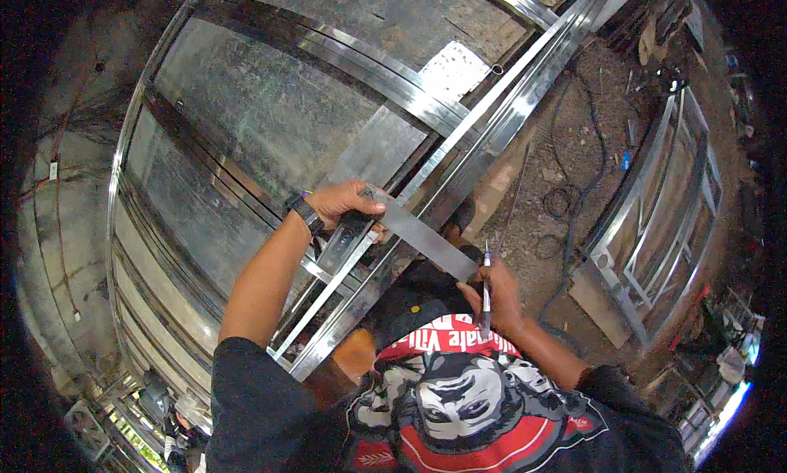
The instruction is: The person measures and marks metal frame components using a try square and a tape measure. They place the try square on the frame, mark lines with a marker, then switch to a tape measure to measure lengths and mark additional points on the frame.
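Observation:
A flat grey metal strip [422, 242] stretches slantwise in front of me, across the shiny metal rails. My left hand [343, 201], with a dark band at the wrist, pinches its upper left end. At the strip's lower right end is my right hand [502, 297], its fingers closed around a slim pen [486, 297] that points up; its thumb and fingertips meet the strip's end. Just below my left hand lies a dark oblong thing [354, 231] whose kind I cannot make out. Long shiny metal rails [459, 166] run diagonally beneath the strip.
A large metal frame [115, 178] with crossbars lies over worn grey sheets [246, 96]. A white speckled piece [455, 70] rests near the rails. On the dirt floor to the right are a dark cable [597, 133] and a smaller metal frame [656, 227].

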